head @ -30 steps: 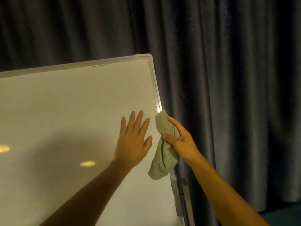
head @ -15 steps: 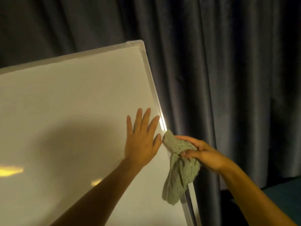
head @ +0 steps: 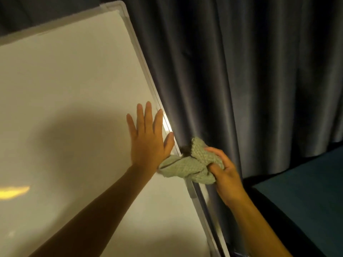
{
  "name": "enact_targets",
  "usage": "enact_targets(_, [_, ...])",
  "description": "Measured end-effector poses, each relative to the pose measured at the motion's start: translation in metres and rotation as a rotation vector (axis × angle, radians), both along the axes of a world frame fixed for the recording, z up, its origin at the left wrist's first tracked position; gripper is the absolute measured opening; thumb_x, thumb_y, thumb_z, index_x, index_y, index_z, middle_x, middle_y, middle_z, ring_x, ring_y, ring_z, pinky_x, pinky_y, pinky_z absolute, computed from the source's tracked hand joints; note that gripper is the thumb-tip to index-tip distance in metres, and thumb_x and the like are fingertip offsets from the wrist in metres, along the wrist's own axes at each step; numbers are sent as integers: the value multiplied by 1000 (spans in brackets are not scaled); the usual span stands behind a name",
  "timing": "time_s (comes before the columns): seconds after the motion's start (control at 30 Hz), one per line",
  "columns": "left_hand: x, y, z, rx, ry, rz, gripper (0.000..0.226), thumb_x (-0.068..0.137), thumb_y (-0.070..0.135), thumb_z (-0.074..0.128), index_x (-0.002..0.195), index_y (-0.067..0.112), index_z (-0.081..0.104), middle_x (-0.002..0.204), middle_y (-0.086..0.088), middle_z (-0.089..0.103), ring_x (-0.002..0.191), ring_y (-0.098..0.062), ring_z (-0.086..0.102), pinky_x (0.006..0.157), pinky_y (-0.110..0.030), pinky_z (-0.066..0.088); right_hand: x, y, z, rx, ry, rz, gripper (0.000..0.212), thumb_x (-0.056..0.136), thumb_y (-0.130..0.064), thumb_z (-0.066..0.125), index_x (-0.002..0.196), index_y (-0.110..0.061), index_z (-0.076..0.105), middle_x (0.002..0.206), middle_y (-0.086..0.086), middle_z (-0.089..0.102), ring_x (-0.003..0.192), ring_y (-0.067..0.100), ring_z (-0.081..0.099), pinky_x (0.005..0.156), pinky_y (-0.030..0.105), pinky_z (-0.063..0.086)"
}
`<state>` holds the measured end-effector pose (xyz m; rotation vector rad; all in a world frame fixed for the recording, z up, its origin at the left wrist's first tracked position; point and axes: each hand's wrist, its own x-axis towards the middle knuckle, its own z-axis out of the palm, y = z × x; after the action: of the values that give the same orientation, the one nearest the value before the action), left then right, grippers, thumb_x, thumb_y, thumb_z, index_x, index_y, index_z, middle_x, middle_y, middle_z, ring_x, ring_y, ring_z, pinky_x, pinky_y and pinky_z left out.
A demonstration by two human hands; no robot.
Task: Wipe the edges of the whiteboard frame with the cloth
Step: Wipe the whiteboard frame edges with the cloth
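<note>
A tilted whiteboard (head: 74, 108) with a pale metal frame (head: 141, 58) fills the left of the view. My left hand (head: 148, 140) lies flat on the board with fingers spread, its thumb touching the right frame edge. My right hand (head: 222, 169) grips a bunched green cloth (head: 193, 162) that is wrapped over the right frame edge, just below and right of my left hand. The cloth hides that stretch of frame.
Dark grey curtains (head: 241, 71) hang close behind the board's right edge. A dark teal surface (head: 306, 191) sits low at the right. A stand bar (head: 209, 210) runs along the frame's lower right side.
My right hand has slid the cloth down the right frame edge and bunched it around the edge. The view has tilted down; my left hand stays flat on the board.
</note>
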<state>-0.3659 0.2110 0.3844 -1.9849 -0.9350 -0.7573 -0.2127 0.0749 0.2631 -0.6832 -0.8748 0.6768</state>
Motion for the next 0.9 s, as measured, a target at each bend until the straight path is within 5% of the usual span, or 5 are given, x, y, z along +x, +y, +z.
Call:
enact_targets(0.2, [3,-3,1,-39,-26,-18,87,102,70,6,166,15,29,173,-21,21,160,-47,19,127,-65,10,9,-5,5,-37,-336,-103,53,93,14,51,121,-28,67,122,-8,70,115,12,65,91,24,54])
enact_targets(0.33, [2,-3,1,-31,-38,-27,86,103,69,12,165,13,31,172,-22,23,159,-48,20,127,-68,15,10,-4,11,-41,-473,-172,36,89,-19,72,125,-25,67,155,-4,41,131,8,52,100,24,51])
enact_targets(0.5, [4,-1,-1,-46,-46,-32,84,102,68,23,165,13,33,173,-21,22,160,-47,18,128,-67,12,-2,-2,15,-3,-667,-288,70,74,-40,85,137,-26,57,156,-9,39,136,7,46,103,23,47])
enact_targets(0.9, [-3,20,-10,24,-120,-105,76,109,63,28,162,9,37,172,-23,24,160,-48,20,126,-72,19,-40,5,-73,-37,-236,-338,56,88,-26,76,139,-17,56,132,3,64,120,20,63,92,45,58])
